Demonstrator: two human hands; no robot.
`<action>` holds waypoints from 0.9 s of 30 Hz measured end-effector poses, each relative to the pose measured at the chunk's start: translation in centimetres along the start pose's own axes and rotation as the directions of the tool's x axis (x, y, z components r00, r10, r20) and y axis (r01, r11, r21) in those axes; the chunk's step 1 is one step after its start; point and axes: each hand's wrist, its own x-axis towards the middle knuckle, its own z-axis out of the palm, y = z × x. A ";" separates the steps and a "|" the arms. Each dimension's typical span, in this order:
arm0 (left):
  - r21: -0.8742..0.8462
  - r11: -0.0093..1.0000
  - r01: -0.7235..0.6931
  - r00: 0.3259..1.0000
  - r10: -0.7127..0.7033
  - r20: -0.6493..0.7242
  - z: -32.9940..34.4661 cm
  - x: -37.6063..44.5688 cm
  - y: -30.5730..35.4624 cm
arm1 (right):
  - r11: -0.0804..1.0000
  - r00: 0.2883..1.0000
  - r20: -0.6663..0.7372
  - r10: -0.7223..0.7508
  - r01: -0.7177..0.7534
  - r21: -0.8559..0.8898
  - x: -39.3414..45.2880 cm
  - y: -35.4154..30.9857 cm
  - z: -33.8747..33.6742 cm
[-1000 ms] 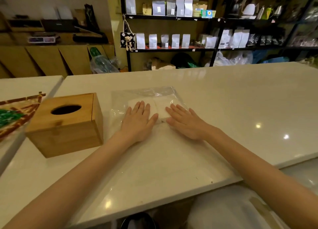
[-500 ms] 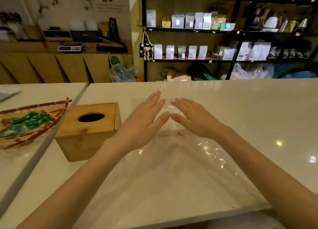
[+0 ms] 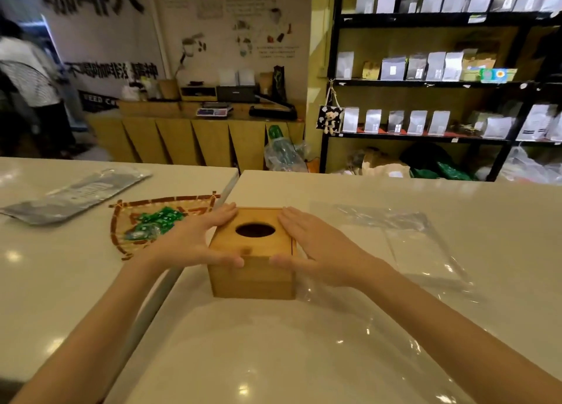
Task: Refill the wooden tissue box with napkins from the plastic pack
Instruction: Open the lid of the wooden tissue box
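Note:
The wooden tissue box (image 3: 254, 265) stands upright on the white counter, its dark oval slot facing up. My left hand (image 3: 190, 244) grips its left side, thumb on the near top edge and fingers along the far left edge. My right hand (image 3: 316, 248) holds the right side the same way. The clear plastic pack (image 3: 407, 245) lies flat on the counter to the right of the box and spreads toward me. No napkins are visible in the pack.
A woven basket (image 3: 127, 218) with green wrapped sweets sits just left of the box on the neighbouring counter, across a narrow gap (image 3: 158, 294). A grey foil pouch (image 3: 76, 194) lies farther left. Shelves of bags stand behind, and a person stands far left.
Both hands left the plastic pack and moved left onto the wooden box, gripping its two sides. The view swung left and up.

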 end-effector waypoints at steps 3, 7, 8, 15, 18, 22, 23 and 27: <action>0.034 0.999 -0.040 0.999 0.039 0.027 -0.5 0.3 -0.6 | 0.991 1.000 0.003 -0.031 0.031 -0.127 0.2 0.1 -0.1; 0.064 0.995 -0.083 0.996 0.081 0.033 -0.9 0.7 -1.5 | 0.967 0.997 -0.010 -0.083 0.078 -0.241 0.4 -0.2 -0.6; 0.072 0.994 -0.088 0.996 0.087 0.028 -0.9 0.8 -1.7 | 0.963 0.996 -0.013 -0.092 0.086 -0.256 0.6 -0.2 -0.6; -0.227 0.974 0.007 0.993 -0.032 -0.109 -2.3 1.7 -0.9 | 0.994 0.969 -0.221 -0.106 0.112 0.012 2.6 0.1 -2.1; -0.376 0.927 0.008 0.931 -0.144 -0.335 -1.9 3.0 -0.2 | 0.967 0.939 -0.342 0.037 0.052 0.248 3.8 0.3 -2.8; -0.429 0.903 -0.015 0.866 -0.203 -0.458 -1.3 4.1 0.1 | 0.853 0.836 -0.490 0.246 0.054 0.519 6.2 0.5 -2.4; -0.451 0.892 -0.022 0.852 -0.219 -0.476 -1.1 4.2 0.2 | 0.815 0.829 -0.490 0.270 0.074 0.575 6.7 0.5 -2.3; -0.503 0.863 -0.046 0.796 -0.272 -0.540 0.0 4.8 -0.2 | 0.702 0.830 -0.443 0.340 0.090 0.707 7.7 0.9 -1.7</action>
